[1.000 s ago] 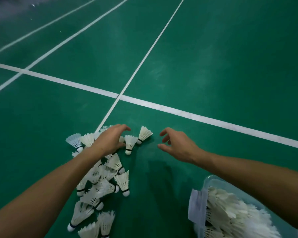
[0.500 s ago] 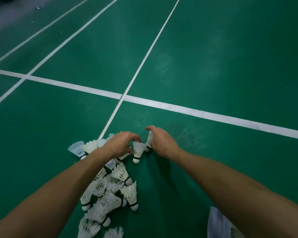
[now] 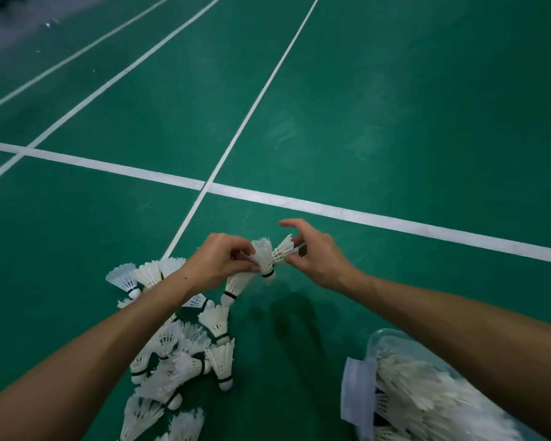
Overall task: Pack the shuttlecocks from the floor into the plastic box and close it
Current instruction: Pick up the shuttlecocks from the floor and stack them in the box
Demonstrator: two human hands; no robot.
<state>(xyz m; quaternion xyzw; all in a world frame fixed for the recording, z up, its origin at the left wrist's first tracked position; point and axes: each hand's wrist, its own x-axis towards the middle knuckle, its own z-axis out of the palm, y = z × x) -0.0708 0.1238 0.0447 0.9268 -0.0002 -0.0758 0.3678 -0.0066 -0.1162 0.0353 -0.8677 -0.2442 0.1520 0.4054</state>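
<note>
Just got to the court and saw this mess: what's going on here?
A person is gathering shuttlecocks off the green floor. The left hand holds a few shuttlecocks, and the right hand pinches another against them. A pile still lies on the floor, and the plastic box is open and already quite full.

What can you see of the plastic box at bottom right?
The clear plastic box sits on the green court floor at the frame's lower right, cut off by the edge and partly hidden behind the right forearm. Its rounded translucent rim shows at the near corner, with a pale flap or handle piece hanging on its left side. No lid covers it; it is heaped with white feather shuttlecocks. Neither hand touches it.
</note>
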